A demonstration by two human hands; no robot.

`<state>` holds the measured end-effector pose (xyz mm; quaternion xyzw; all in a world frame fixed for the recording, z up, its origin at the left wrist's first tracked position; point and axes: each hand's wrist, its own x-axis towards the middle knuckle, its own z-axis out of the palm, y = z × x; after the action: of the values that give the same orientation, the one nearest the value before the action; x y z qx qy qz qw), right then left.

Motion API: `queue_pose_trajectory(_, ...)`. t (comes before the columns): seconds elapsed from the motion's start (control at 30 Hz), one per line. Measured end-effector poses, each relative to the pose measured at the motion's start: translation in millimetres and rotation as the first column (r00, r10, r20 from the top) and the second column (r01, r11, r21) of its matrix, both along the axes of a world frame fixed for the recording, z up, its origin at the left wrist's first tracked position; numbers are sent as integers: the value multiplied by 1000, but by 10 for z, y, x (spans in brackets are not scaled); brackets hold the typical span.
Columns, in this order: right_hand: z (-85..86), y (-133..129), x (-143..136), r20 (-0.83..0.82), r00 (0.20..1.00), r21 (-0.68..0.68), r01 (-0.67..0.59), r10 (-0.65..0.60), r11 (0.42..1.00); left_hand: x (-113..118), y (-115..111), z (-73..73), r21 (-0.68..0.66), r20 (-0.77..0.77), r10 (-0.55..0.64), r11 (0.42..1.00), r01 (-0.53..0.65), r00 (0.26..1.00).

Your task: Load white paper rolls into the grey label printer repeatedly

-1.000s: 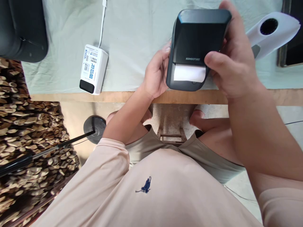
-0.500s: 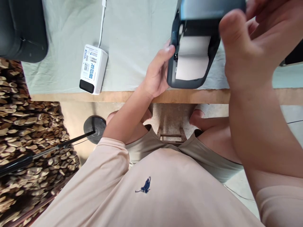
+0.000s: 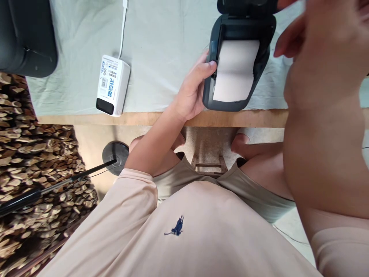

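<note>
A dark label printer is held up above the table's front edge, tilted toward me. My left hand grips its left side, thumb on the rim and the other fingers hidden behind. The printer's lid stands swung up at the top of the view, partly cut off. Inside the bay lies a roll of white paper. My right hand is at the upper right, blurred, its fingers apart and one fingertip close to the lid's right corner. Nothing shows in it; whether it touches the lid I cannot tell.
A white power bank with a white cable lies on the pale green tablecloth at left. A black padded object is at the far left. Below stand a black pole on a round base and stacked firewood.
The printer's lid has swung further up and back, baring more of the paper roll. My right hand has moved right, off the lid's top. My left hand keeps its hold.
</note>
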<state>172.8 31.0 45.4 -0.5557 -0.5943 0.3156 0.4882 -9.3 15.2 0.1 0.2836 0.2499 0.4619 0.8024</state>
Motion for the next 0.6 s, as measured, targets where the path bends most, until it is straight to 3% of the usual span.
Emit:
queue_pose_trajectory(0.03,48,-32,-5,206,977,-28,-49,53,998,0,-1,2,-8,-6,0,1000,0,1000)
queue_pose_trajectory(0.07,105,-65,-18,427,897,-104,-82,118,991,1,-4,3,-17,-18,-4,1000,4,1000)
queue_pose_trajectory(0.13,218,-118,-59,681,696,-263,-60,229,963,13,-15,4,-20,-64,6,1000,-7,998)
queue_pose_trajectory(0.2,295,-142,-108,741,610,-356,1,282,935,31,-30,4,2,-114,26,1000,-26,993)
queue_pose_trajectory(0.33,325,-113,-165,759,567,-429,62,322,901,49,-41,5,26,-124,44,999,-41,991)
queue_pose_trajectory(0.43,328,-103,-134,713,612,-473,58,343,879,37,-34,22,-28,-81,34,999,-37,996)
queue_pose_trajectory(0.53,341,-154,-62,575,759,-381,-82,306,921,21,-27,45,-83,-20,29,996,-31,999)
queue_pose_trajectory(0.6,323,-198,-29,259,938,-298,-149,230,943,15,-20,53,-71,12,30,997,-29,999)
